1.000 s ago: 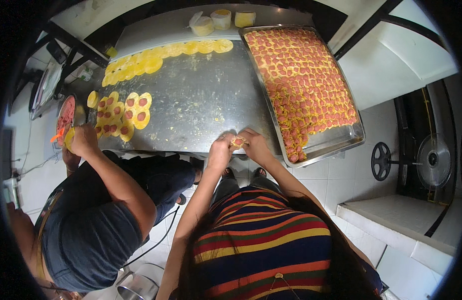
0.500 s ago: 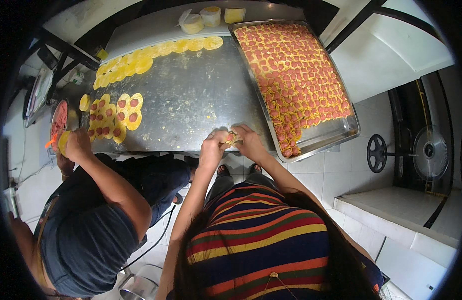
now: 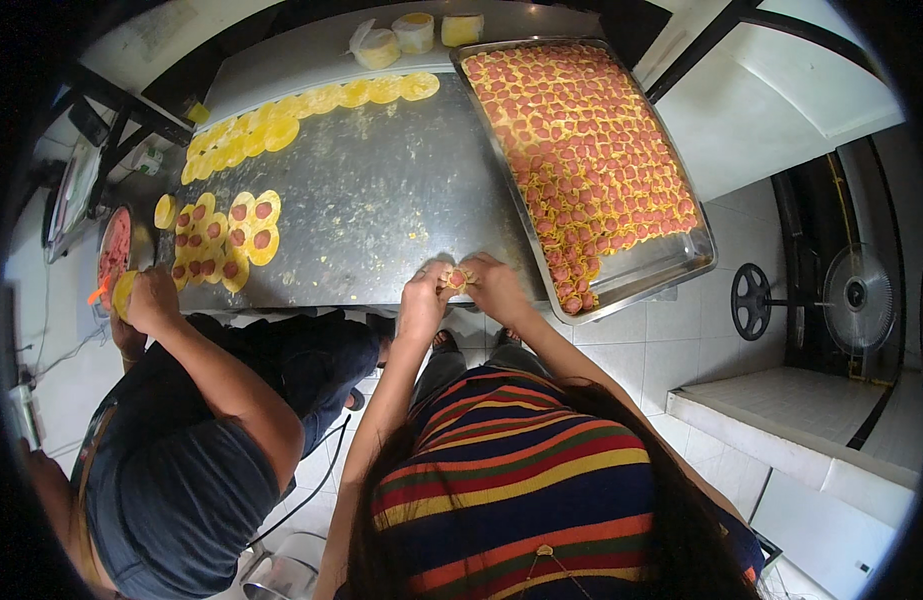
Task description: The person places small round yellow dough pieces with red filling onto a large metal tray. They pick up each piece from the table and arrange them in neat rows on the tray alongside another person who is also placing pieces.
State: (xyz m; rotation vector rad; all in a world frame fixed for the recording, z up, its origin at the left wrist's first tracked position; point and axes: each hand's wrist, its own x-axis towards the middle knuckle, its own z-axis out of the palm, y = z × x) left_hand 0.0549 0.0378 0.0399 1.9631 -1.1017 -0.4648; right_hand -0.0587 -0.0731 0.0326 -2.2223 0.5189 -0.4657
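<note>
Between my left hand (image 3: 424,288) and my right hand (image 3: 497,287) is a small dumpling (image 3: 456,279), a yellow wrapper gathered around pink filling. Fingers of both hands pinch its edges, just over the near edge of the steel table (image 3: 366,200). To the right lies a large steel tray (image 3: 671,265) with rows of finished dumplings (image 3: 591,140) showing pink tops; its near right corner is bare metal. Farther left, round yellow wrappers (image 3: 238,240) topped with dabs of pink filling rest on the table.
A co-worker (image 3: 186,470) at my left holds a yellow wrapper (image 3: 124,294) beside a bowl of pink filling (image 3: 114,250). Overlapping plain wrappers (image 3: 271,132) line the table's far side. Wrapper stacks (image 3: 376,50) stand behind them. A fan (image 3: 857,298) is at far right.
My fingers have turned the dumpling, so its pink filling shows more plainly now. At the left, the co-worker's hand has shifted slightly while holding the wrapper.
</note>
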